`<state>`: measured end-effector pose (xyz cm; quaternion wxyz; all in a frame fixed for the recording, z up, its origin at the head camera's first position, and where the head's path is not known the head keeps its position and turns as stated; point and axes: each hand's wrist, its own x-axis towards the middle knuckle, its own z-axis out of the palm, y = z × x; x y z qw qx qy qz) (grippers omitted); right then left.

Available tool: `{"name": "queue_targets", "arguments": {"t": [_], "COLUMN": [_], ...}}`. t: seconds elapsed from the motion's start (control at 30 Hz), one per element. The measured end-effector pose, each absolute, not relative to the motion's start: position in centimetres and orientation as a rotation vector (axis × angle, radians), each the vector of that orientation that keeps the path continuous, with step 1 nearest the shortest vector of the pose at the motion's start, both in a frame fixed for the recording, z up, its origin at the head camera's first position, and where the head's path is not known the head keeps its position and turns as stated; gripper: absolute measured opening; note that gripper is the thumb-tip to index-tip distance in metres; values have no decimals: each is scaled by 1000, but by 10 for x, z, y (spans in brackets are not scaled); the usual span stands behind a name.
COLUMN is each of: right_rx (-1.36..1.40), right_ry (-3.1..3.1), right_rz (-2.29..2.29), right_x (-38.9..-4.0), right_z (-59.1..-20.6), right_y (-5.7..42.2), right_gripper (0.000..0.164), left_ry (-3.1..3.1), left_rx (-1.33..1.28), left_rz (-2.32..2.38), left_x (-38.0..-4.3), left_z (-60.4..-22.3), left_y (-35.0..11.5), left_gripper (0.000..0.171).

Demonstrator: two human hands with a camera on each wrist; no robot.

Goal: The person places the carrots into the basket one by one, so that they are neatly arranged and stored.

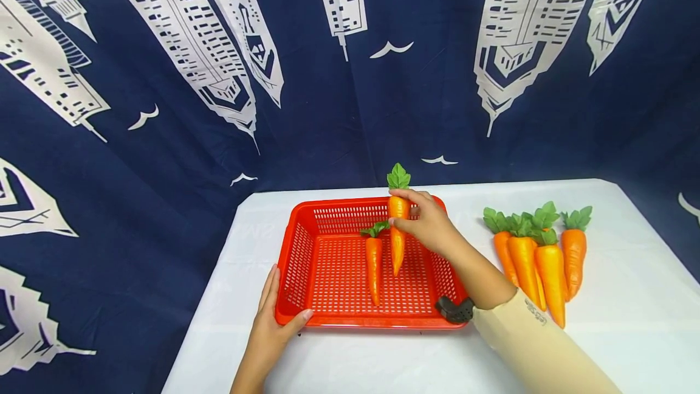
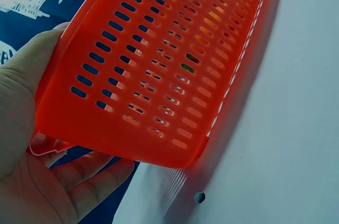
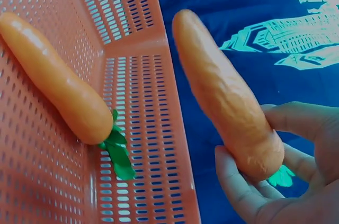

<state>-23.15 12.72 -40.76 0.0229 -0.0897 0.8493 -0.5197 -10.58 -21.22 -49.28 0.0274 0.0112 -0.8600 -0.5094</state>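
Over the right part of a red plastic basket (image 1: 339,323), my right hand (image 1: 429,221) pinches an orange carrot (image 1: 398,248) near its leafy top, tip hanging down. In the right wrist view this carrot (image 3: 228,91) lies between thumb and fingers. Another carrot (image 1: 374,269) rests on the basket floor with its green leaves toward the back; it also shows in the right wrist view. My left hand (image 1: 271,321) grips the front left corner of the basket, its thumb at the front rim and fingers along the left side. The left wrist view shows the basket's slotted wall (image 2: 132,75) beside that hand.
Right of the basket, several carrots (image 1: 552,278) lie bunched on the white table (image 1: 426,360), leaves pointing to the back. A dark blue cloth (image 1: 350,120) with white building prints hangs behind the table. A black wrist device (image 1: 455,309) sits at the right cuff, over the basket's corner.
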Motion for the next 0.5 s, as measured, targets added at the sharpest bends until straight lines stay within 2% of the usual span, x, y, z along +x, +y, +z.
{"name": "queue_targets", "arguments": {"t": [0.5], "right_rx": [-295], "right_ry": [2497], "right_rz": [-1456], "right_x": [-245], "right_z": [-430], "right_y": [118], "right_gripper": [62], "left_ry": [-2660], "left_rx": [35], "left_rz": [-1581], "left_x": [-105], "left_z": [-490], "left_y": [-213], "left_gripper": [107]}}
